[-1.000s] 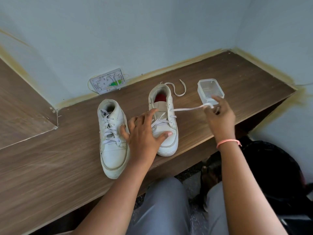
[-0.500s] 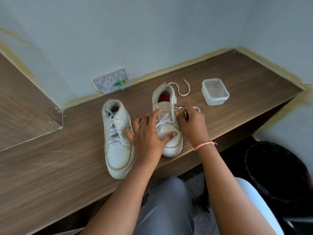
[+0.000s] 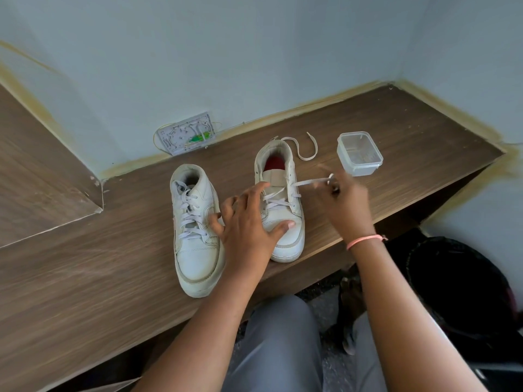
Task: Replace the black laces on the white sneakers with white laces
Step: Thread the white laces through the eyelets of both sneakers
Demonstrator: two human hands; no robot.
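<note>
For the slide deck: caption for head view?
Left hand steadies right sneaker; right hand pulls white lace taut.

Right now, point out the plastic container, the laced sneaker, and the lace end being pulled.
plastic container (image 3: 366, 168), head view, front wall.
laced sneaker (image 3: 196, 257), head view, toe cap.
lace end (image 3: 310, 182), head view, taut middle stretch.

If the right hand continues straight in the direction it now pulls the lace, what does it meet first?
The right hand pulls the lace out to the right and slightly away. The clear plastic box seems first in that line, though the hand is blurred and may pass just in front of it.
</note>
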